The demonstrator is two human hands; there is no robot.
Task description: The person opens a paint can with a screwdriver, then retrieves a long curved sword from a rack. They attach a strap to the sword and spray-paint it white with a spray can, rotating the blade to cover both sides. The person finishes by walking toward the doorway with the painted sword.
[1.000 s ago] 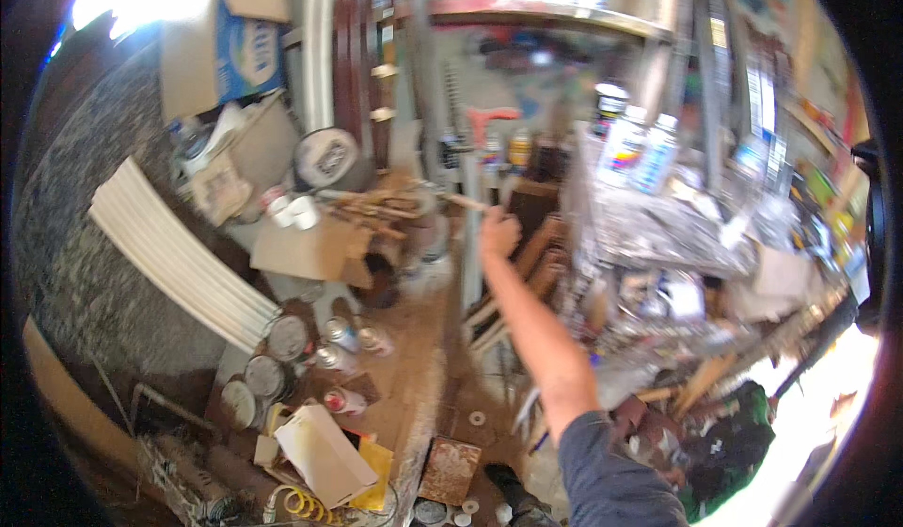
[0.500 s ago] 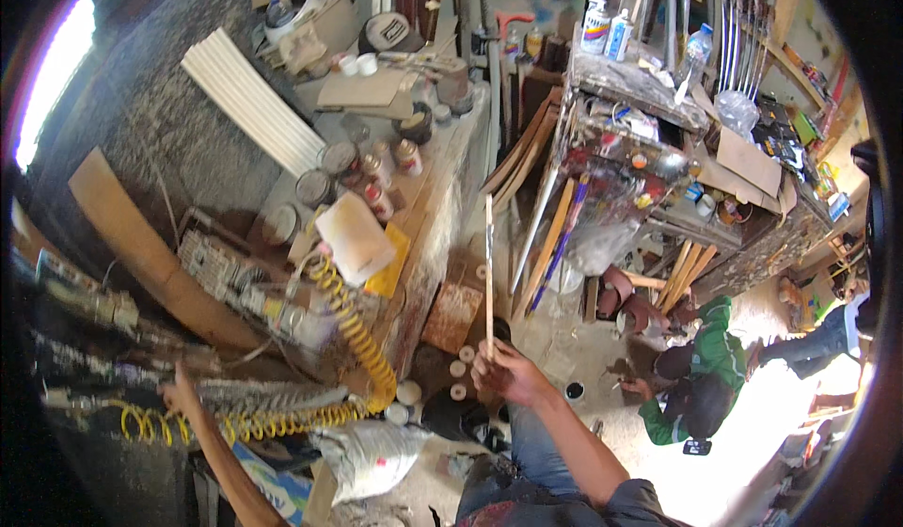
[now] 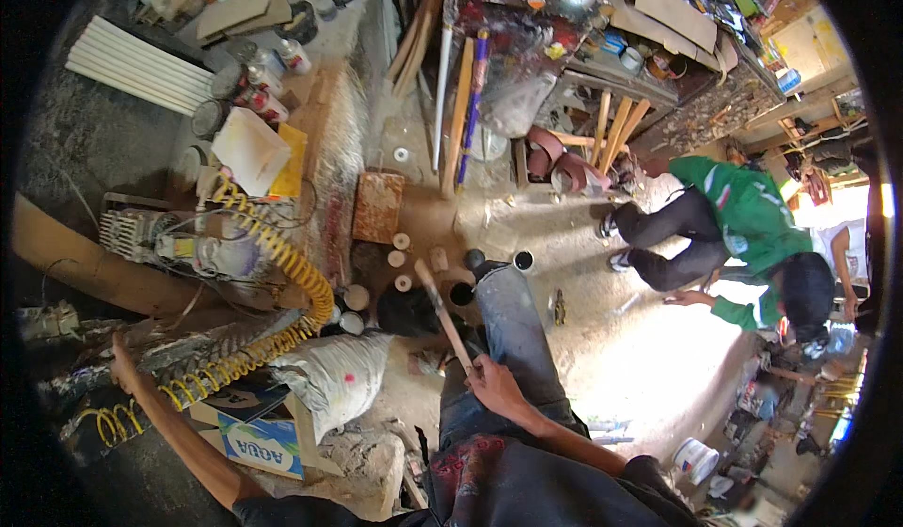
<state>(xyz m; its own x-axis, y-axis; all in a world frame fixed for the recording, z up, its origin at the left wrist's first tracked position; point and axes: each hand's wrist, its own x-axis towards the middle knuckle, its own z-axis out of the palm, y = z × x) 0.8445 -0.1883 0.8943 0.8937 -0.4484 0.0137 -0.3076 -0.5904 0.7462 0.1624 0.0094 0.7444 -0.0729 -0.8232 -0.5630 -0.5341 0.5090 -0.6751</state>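
Observation:
My right hand grips a thin wooden stick by its lower end, above my thigh in blue jeans. The stick points up and to the left, toward several small paint cans on the dirt floor. My left hand is stretched far out to the left and rests on a cluttered surface beside a yellow coiled hose. Whether it holds anything cannot be seen.
A person in a green top crouches on the floor at the right. A white sack and a blue-and-white carton lie to my left. Wooden sticks lean on a paint-stained workbench ahead.
The view has swung downward from the shelves to the floor. My right hand has come down from reaching forward to my lap, with the stick now tilted left. My left arm has stretched out left.

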